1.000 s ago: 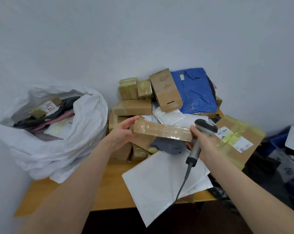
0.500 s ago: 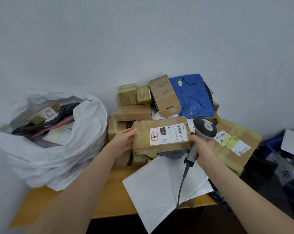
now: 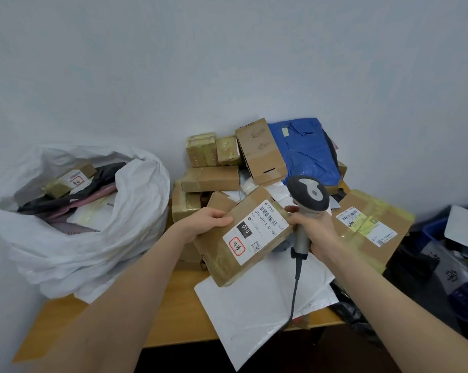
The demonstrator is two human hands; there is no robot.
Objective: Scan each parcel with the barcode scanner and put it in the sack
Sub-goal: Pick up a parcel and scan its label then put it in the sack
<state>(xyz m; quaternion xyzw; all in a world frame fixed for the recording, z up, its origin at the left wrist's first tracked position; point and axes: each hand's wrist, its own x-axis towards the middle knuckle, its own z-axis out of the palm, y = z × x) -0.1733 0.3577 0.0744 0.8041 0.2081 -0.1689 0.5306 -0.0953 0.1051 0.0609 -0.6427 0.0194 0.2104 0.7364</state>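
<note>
- Head view: your left hand (image 3: 206, 224) is gripping the labelled cardboard parcel (image 3: 219, 255) by its left edge. The thumb is lying on top and the fingers are hiding beneath.
- The parcel is tilting above the pile, label up, just beside the barcode scanner (image 3: 308, 195).
- Your right hand (image 3: 317, 234) is curling its fingers round the scanner's handle; the scan window is facing away, unseen.
- The white sack (image 3: 93, 238) is sitting open at the left of the wooden table (image 3: 173, 319), its folds partly covering the parcels inside.
- A plain pale wall (image 3: 227, 63) is backing the table; the dark clutter at the right is too blurred to name.
</note>
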